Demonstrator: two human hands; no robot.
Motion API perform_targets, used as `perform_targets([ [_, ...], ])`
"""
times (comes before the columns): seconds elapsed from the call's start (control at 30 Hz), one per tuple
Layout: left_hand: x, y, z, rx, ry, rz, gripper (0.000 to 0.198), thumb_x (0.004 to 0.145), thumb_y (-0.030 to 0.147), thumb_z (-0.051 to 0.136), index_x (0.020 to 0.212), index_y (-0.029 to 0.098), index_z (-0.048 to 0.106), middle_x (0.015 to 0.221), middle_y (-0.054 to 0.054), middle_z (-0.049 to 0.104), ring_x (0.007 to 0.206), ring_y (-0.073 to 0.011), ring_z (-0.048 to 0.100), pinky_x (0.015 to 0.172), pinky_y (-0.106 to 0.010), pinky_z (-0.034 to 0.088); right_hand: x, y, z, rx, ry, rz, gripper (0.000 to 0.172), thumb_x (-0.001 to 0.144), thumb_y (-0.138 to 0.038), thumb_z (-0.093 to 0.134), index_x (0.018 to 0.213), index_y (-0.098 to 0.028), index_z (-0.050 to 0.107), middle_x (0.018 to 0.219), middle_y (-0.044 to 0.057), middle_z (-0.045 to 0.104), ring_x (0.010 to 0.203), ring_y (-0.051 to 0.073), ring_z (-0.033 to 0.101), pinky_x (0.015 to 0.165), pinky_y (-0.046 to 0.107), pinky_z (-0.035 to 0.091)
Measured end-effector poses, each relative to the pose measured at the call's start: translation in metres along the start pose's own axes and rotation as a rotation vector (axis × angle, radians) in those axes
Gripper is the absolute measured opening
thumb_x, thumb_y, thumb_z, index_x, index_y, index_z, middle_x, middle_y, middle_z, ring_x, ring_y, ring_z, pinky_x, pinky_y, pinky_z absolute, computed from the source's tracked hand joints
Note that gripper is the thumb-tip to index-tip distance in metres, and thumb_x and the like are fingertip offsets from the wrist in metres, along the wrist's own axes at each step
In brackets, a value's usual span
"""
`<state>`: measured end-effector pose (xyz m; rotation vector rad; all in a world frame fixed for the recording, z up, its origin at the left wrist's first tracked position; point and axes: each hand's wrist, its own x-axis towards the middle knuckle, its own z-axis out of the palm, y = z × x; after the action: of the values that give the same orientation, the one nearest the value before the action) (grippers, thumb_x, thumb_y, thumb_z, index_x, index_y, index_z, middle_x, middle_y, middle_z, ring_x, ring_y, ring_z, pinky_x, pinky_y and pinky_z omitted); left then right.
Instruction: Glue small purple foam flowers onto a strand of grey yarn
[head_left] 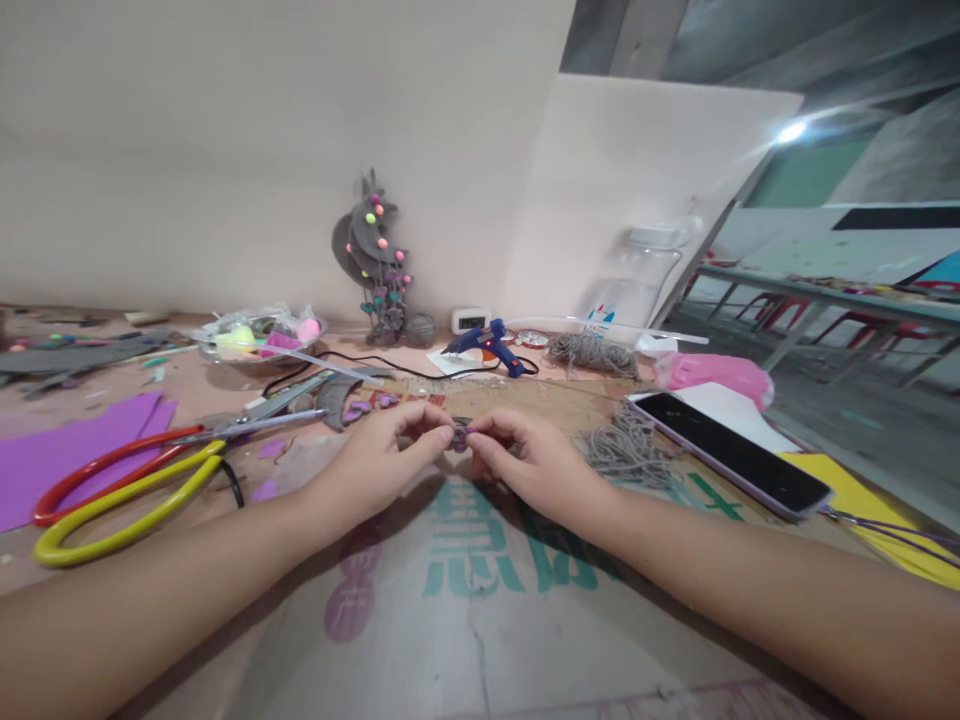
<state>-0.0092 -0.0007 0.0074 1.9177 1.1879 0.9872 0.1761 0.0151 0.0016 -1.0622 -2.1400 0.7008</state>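
Note:
Over the cardboard sheet (360, 660), a small purple and grey craft piece (460, 438) is pinched between my two hands. My left hand (394, 445) grips its left side with thumb and forefinger. On the right side, the thumb and fingers of my right hand (529, 460) close on it too. Fingertips cover much of the piece, so its exact shape does not show. Just left of my left hand lie a grey curved felt piece (341, 395) and small purple cut-outs (356, 410). A loose bundle of grey yarn (626, 450) rests beyond my right hand.
Scissors (127, 480) with red and yellow handles lie left on purple sheets (97, 440). At the back are a blue glue gun (499, 345), a bowl (259, 345), a decorated grey moon hanging (375, 250) and a plastic jar (634, 280). A phone (735, 450) lies right.

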Motion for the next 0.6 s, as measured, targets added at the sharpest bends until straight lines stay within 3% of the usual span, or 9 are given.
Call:
perform_targets([
  [0.6, 0.0017, -0.0061, 0.0003, 0.076, 0.039, 0.04, 0.028, 0.09, 0.034, 0.041, 0.078, 0.018, 0.059, 0.076, 0.0, 0.061, 0.075, -0.0149, 0.056, 0.069, -0.026, 0.041, -0.0002, -0.005, -0.0015, -0.066, 0.007, -0.017, 0.018, 0.086, -0.028, 0.05, 0.083, -0.019, 0.064, 0.07, -0.001, 0.066, 0.062, 0.01, 0.057, 0.058, 0.02, 0.041],
])
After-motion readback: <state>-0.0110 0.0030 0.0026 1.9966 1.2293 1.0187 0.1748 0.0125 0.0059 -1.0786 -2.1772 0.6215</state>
